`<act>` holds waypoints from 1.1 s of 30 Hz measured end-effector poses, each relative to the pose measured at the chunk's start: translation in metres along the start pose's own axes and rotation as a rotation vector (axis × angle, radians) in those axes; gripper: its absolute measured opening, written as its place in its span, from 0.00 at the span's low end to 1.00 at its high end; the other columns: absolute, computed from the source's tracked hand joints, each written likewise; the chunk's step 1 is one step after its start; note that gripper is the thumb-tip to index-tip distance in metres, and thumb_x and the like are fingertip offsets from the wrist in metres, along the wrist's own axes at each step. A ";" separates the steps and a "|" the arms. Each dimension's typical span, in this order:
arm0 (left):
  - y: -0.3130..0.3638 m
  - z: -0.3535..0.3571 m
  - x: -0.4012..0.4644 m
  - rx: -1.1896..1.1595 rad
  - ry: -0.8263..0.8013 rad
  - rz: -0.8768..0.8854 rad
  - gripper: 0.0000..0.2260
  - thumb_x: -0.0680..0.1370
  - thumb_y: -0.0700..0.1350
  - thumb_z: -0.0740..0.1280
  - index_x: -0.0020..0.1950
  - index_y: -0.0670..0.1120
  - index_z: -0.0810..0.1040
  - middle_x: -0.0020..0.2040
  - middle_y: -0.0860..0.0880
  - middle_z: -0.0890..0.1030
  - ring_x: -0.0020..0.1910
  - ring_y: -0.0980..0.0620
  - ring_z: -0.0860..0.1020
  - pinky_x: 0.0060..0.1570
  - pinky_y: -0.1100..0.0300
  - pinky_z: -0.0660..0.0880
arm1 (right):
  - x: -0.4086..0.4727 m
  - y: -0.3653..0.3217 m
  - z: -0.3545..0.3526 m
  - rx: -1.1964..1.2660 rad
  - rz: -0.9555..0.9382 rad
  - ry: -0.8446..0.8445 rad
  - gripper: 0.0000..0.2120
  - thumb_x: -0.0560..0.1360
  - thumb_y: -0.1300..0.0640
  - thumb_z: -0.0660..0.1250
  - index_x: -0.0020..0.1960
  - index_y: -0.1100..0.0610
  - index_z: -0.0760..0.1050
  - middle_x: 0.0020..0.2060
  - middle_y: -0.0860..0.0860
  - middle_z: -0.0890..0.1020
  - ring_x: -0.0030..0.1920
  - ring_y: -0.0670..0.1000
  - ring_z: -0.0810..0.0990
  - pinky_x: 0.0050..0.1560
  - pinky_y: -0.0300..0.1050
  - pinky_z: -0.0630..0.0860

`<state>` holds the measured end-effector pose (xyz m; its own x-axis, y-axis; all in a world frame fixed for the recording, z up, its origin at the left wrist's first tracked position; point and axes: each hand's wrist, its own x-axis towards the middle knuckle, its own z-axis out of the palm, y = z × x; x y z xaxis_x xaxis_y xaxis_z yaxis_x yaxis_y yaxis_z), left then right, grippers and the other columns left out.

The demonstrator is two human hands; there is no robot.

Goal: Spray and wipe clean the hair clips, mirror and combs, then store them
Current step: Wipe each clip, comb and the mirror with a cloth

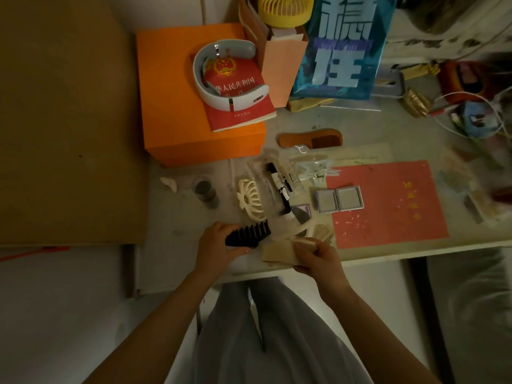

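My left hand (217, 245) grips a black claw hair clip (248, 234) near the table's front edge. Just to its right, my right hand (318, 254) pinches a beige cloth (277, 254). Behind them a cream claw clip (249, 198) lies beside a clear plastic box (273, 184) that holds a black clip and other clips. An open square compact mirror (339, 200) rests on the edge of a red paper. Farther back, a brown wooden comb (310, 139) lies flat. A small dark bottle (205, 191) stands to the left of the clips.
An orange box (177, 128) at the back left carries a red booklet and a white neck massager (221, 79). Paper bags, a yellow fan and a blue bag stand behind. Cables and clutter fill the right. A brown board (63, 120) lies left of the table.
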<state>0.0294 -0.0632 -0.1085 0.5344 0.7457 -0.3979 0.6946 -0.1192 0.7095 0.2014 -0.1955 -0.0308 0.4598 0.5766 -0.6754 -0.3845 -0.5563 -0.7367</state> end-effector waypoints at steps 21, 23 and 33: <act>0.058 -0.049 -0.032 -0.292 0.096 -0.067 0.15 0.68 0.41 0.76 0.51 0.49 0.75 0.45 0.57 0.78 0.44 0.61 0.77 0.38 0.77 0.72 | -0.011 -0.039 -0.010 0.114 -0.075 -0.004 0.04 0.77 0.61 0.64 0.48 0.57 0.78 0.43 0.53 0.82 0.45 0.51 0.81 0.40 0.40 0.79; 0.077 -0.060 -0.034 -0.336 0.135 -0.019 0.15 0.68 0.40 0.76 0.49 0.51 0.75 0.46 0.56 0.79 0.43 0.62 0.78 0.38 0.76 0.73 | -0.010 -0.053 -0.011 0.172 -0.088 -0.023 0.06 0.76 0.61 0.64 0.51 0.60 0.78 0.45 0.56 0.83 0.45 0.52 0.83 0.43 0.44 0.80; 0.167 -0.117 -0.029 -0.499 0.275 0.217 0.15 0.64 0.39 0.79 0.47 0.48 0.79 0.41 0.53 0.83 0.39 0.59 0.81 0.35 0.63 0.77 | -0.019 -0.143 -0.013 0.356 -0.268 -0.082 0.10 0.75 0.56 0.65 0.50 0.62 0.80 0.43 0.56 0.84 0.45 0.50 0.83 0.45 0.43 0.78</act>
<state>0.0735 -0.0285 0.0895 0.4486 0.8886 -0.0961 0.2383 -0.0152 0.9711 0.2584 -0.1350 0.0877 0.5215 0.7254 -0.4493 -0.5186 -0.1486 -0.8420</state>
